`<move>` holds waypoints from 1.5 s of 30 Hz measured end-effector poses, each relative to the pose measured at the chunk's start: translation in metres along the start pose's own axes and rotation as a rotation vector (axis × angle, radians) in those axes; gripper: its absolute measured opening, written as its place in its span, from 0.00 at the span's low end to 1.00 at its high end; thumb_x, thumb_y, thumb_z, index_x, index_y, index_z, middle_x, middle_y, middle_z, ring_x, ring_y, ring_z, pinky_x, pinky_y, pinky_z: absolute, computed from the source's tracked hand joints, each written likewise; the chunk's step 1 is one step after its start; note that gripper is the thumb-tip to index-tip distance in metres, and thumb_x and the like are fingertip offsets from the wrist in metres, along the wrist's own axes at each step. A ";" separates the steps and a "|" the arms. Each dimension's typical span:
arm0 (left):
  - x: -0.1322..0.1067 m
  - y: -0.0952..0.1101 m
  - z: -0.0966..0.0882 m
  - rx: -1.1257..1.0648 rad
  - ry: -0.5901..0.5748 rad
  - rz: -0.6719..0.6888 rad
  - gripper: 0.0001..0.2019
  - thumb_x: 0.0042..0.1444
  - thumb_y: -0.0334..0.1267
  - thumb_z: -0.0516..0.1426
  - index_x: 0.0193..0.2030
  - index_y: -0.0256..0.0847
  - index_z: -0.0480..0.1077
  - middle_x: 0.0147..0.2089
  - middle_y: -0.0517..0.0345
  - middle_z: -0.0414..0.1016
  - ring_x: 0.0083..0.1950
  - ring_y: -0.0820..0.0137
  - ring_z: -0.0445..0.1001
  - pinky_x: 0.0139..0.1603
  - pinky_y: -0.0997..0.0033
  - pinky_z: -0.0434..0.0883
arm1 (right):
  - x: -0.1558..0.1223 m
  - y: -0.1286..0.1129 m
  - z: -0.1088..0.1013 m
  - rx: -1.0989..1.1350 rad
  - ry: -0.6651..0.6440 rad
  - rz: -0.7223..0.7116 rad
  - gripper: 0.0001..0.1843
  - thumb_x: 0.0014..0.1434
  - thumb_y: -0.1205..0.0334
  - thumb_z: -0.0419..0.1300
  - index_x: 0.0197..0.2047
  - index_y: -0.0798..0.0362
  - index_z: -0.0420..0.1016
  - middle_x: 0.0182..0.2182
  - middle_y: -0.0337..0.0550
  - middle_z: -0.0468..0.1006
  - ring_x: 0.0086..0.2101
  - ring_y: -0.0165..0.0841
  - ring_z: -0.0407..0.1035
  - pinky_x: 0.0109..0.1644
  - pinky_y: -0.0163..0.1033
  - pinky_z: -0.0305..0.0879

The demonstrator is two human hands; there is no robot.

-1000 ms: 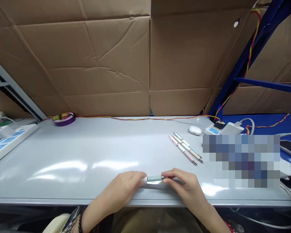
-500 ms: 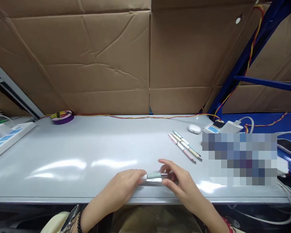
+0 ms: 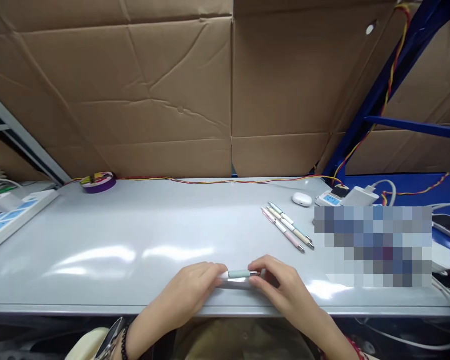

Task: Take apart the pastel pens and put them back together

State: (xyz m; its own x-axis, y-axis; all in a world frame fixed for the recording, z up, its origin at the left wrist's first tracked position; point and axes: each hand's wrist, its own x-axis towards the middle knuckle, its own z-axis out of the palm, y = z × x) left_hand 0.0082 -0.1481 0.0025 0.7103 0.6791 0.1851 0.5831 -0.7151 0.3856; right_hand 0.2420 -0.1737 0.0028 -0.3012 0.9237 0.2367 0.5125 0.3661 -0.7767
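A pen (image 3: 240, 274) with a pale green grip, white barrel and silver tip lies level between my hands, near the table's front edge. My left hand (image 3: 193, 285) is closed round its white rear part, which the fingers mostly hide. At the other end, the thumb and index finger of my right hand (image 3: 283, 282) pinch about the silver tip. Beyond my right hand several pens lie side by side on a slant: a pink and white pen (image 3: 284, 230), a cream and white pen (image 3: 289, 227) and a pale blue-green and white pen (image 3: 291, 221).
On the grey table (image 3: 135, 225), a purple tape roll (image 3: 98, 183) sits at the back left and a white earbud case (image 3: 302, 199) at the back right. Power strips (image 3: 18, 215) and chargers (image 3: 360, 196) flank both sides. A pixelated patch covers the right.
My right thumb and index finger have closed in on the pen's tip, where they were spread before. My left hand keeps its hold on the pen.
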 end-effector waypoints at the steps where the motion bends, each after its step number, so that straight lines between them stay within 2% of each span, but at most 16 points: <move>1: 0.000 0.001 0.000 0.006 0.000 0.002 0.11 0.67 0.34 0.42 0.48 0.42 0.63 0.41 0.56 0.76 0.40 0.67 0.75 0.39 0.71 0.70 | 0.000 0.000 0.000 -0.010 -0.001 0.010 0.06 0.64 0.59 0.53 0.39 0.50 0.70 0.32 0.39 0.75 0.30 0.31 0.68 0.34 0.34 0.63; 5: 0.001 0.002 -0.001 0.032 -0.011 0.016 0.11 0.68 0.35 0.42 0.47 0.41 0.64 0.37 0.57 0.75 0.36 0.67 0.74 0.35 0.71 0.69 | 0.002 0.003 0.002 -0.136 -0.047 0.024 0.19 0.67 0.56 0.47 0.25 0.52 0.65 0.23 0.38 0.69 0.26 0.31 0.65 0.30 0.34 0.59; 7: 0.000 0.001 0.000 0.034 -0.010 0.027 0.11 0.68 0.35 0.42 0.47 0.41 0.64 0.38 0.57 0.75 0.36 0.67 0.74 0.35 0.71 0.69 | 0.002 0.004 0.003 -0.176 -0.056 0.013 0.24 0.68 0.55 0.43 0.23 0.52 0.64 0.21 0.38 0.67 0.25 0.31 0.63 0.29 0.35 0.57; 8: 0.000 0.001 0.000 0.031 -0.007 0.025 0.11 0.68 0.35 0.42 0.47 0.41 0.63 0.38 0.57 0.75 0.37 0.67 0.74 0.36 0.70 0.70 | 0.002 0.004 0.003 -0.159 -0.050 0.013 0.23 0.68 0.55 0.43 0.25 0.52 0.65 0.22 0.38 0.68 0.26 0.32 0.64 0.30 0.35 0.58; 10: 0.000 0.000 0.001 0.020 0.003 0.016 0.11 0.68 0.34 0.41 0.48 0.41 0.63 0.40 0.56 0.76 0.38 0.67 0.74 0.38 0.70 0.70 | 0.002 0.003 0.002 -0.078 -0.043 0.016 0.14 0.67 0.55 0.47 0.35 0.51 0.69 0.28 0.38 0.72 0.29 0.31 0.66 0.33 0.34 0.60; 12: -0.001 0.000 0.001 0.017 0.006 0.012 0.11 0.68 0.34 0.41 0.48 0.41 0.62 0.42 0.56 0.76 0.39 0.66 0.74 0.38 0.69 0.70 | 0.001 0.002 0.001 -0.021 -0.046 0.014 0.07 0.65 0.58 0.53 0.43 0.50 0.68 0.33 0.38 0.73 0.32 0.31 0.67 0.36 0.33 0.61; 14: 0.000 0.001 0.001 0.025 -0.001 0.018 0.11 0.68 0.34 0.42 0.48 0.41 0.62 0.41 0.56 0.75 0.39 0.66 0.74 0.38 0.69 0.71 | 0.001 0.001 0.001 -0.033 -0.056 0.025 0.05 0.64 0.59 0.54 0.39 0.50 0.68 0.32 0.37 0.73 0.31 0.30 0.67 0.36 0.33 0.60; 18: 0.000 0.001 0.000 0.040 -0.007 0.024 0.10 0.67 0.34 0.42 0.47 0.42 0.63 0.37 0.57 0.74 0.37 0.66 0.74 0.35 0.69 0.71 | 0.002 0.004 0.004 -0.146 -0.076 0.045 0.15 0.66 0.57 0.50 0.28 0.51 0.63 0.26 0.36 0.69 0.28 0.30 0.64 0.31 0.33 0.57; 21: -0.004 -0.001 -0.001 0.011 0.066 0.056 0.11 0.66 0.33 0.45 0.53 0.44 0.59 0.45 0.52 0.72 0.37 0.67 0.74 0.36 0.70 0.71 | 0.002 0.006 0.006 -0.207 -0.065 0.006 0.20 0.68 0.55 0.46 0.24 0.51 0.59 0.22 0.36 0.65 0.25 0.30 0.62 0.29 0.34 0.54; 24: -0.009 -0.002 -0.006 -0.110 0.170 0.200 0.15 0.64 0.36 0.49 0.57 0.47 0.56 0.55 0.47 0.67 0.37 0.70 0.75 0.37 0.72 0.71 | 0.002 0.005 0.006 -0.142 0.004 0.001 0.20 0.68 0.56 0.45 0.24 0.51 0.59 0.22 0.35 0.65 0.25 0.30 0.61 0.29 0.33 0.54; 27: -0.011 0.002 -0.011 -0.289 0.208 0.347 0.12 0.64 0.44 0.46 0.51 0.46 0.62 0.46 0.50 0.74 0.40 0.67 0.76 0.36 0.73 0.70 | 0.003 0.001 0.003 -0.059 0.015 0.034 0.17 0.67 0.57 0.47 0.27 0.51 0.62 0.23 0.35 0.67 0.25 0.29 0.62 0.29 0.32 0.55; 31: -0.009 0.005 -0.011 -0.354 0.259 0.377 0.18 0.63 0.51 0.42 0.42 0.43 0.66 0.35 0.52 0.75 0.31 0.68 0.75 0.29 0.73 0.67 | 0.005 -0.003 0.001 -0.038 -0.077 0.053 0.14 0.66 0.59 0.51 0.28 0.51 0.65 0.25 0.36 0.70 0.27 0.29 0.64 0.31 0.32 0.57; 36: -0.010 0.004 -0.006 -0.377 0.385 0.373 0.19 0.63 0.50 0.41 0.29 0.42 0.61 0.20 0.60 0.63 0.19 0.73 0.63 0.21 0.72 0.56 | 0.004 -0.001 0.003 -0.076 -0.140 -0.002 0.14 0.65 0.57 0.52 0.28 0.52 0.66 0.25 0.37 0.71 0.27 0.30 0.65 0.31 0.32 0.57; 38: -0.010 0.003 -0.006 -0.379 0.397 0.361 0.19 0.64 0.49 0.41 0.27 0.42 0.59 0.19 0.62 0.60 0.19 0.73 0.60 0.20 0.72 0.54 | 0.003 0.000 0.004 -0.067 -0.132 -0.047 0.15 0.65 0.56 0.52 0.28 0.52 0.67 0.24 0.37 0.71 0.27 0.29 0.65 0.30 0.32 0.57; 43: -0.009 0.004 -0.006 -0.394 0.389 0.374 0.22 0.60 0.57 0.42 0.32 0.42 0.63 0.25 0.59 0.63 0.21 0.73 0.61 0.22 0.72 0.56 | 0.001 0.000 0.003 -0.043 0.014 -0.086 0.18 0.66 0.52 0.49 0.30 0.53 0.68 0.23 0.37 0.69 0.24 0.28 0.63 0.28 0.32 0.56; 45: -0.009 0.003 -0.005 -0.377 0.381 0.378 0.22 0.61 0.57 0.42 0.33 0.42 0.64 0.25 0.59 0.63 0.21 0.73 0.61 0.22 0.72 0.56 | 0.001 0.000 0.003 -0.043 0.014 -0.103 0.20 0.66 0.50 0.49 0.29 0.53 0.69 0.22 0.37 0.69 0.25 0.28 0.63 0.28 0.32 0.57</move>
State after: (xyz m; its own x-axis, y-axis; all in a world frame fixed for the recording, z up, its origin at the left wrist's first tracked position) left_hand 0.0015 -0.1556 0.0067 0.6095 0.4533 0.6504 0.0936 -0.8558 0.5088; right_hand 0.2395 -0.1728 0.0013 -0.3425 0.8825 0.3224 0.5139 0.4633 -0.7220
